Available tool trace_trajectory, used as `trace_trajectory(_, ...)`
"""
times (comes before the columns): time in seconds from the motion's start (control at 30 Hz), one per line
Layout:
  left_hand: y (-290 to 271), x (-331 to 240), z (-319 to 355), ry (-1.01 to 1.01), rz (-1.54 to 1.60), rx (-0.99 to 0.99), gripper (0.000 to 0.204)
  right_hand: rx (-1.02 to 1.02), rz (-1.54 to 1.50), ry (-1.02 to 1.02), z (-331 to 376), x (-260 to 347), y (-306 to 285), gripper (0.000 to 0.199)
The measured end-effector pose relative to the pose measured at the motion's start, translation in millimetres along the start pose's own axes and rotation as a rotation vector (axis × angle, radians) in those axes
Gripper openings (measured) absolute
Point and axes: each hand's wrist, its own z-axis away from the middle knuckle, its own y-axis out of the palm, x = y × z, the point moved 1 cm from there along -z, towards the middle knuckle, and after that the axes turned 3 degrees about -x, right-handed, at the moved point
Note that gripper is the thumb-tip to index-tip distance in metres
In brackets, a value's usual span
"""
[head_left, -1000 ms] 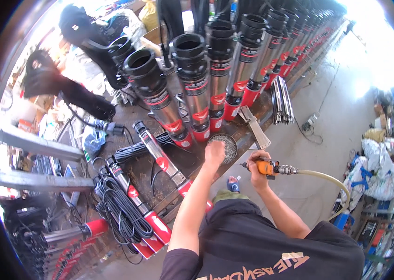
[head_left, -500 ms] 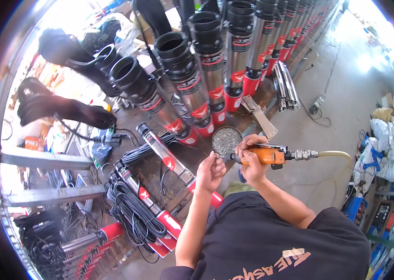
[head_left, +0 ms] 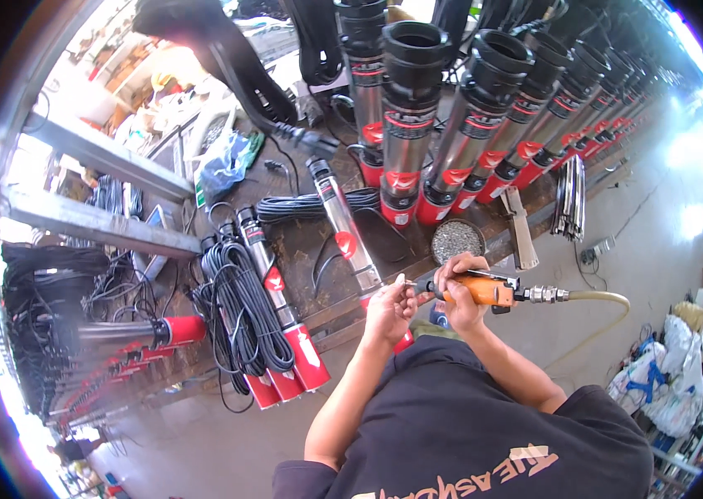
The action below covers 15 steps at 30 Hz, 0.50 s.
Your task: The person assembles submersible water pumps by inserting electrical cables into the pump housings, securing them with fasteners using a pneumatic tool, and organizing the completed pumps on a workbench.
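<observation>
My right hand (head_left: 461, 309) is wrapped round an orange pneumatic screwdriver (head_left: 491, 291), which lies level with its tip pointing left. A pale air hose (head_left: 605, 296) runs from the metal coupling at its back end. At the driver's tip my left hand (head_left: 391, 314) is closed in a pinch. Whatever it holds is too small to make out. Just beyond the hands, a round dish (head_left: 433, 246) of small metal parts stands on the bench. A steel tube pump (head_left: 341, 218) with a red end lies on the bench, partly hidden behind my left hand.
Upright steel pumps (head_left: 411, 125) with black tops and red bases line the far side of the bench. Coiled black cable (head_left: 243, 320) lies over pumps at the left. Metal strips (head_left: 569, 195) and a flat beige piece (head_left: 520, 233) are near the bench's right edge.
The view has swung left, so the bench and pumps sit farther right in it. My left hand stays pinched at the driver's tip, and my right hand keeps its grip.
</observation>
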Motion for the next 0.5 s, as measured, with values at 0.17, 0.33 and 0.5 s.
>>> trace_trajectory(0.17,-25,-7,17,0.041,-0.003,-0.036,0.023,-0.009,-0.058,0.081,14,-20,12,0.026)
trace_trajectory(0.33,-33,-13,15,0.002,-0.002,-0.075,0.020,0.007,-0.013,0.117,20,-34,10,0.025)
trace_trajectory(0.5,-62,-7,-11,-0.026,0.072,-0.004,0.019,0.132,0.322,0.098,23,-45,-3,0.010)
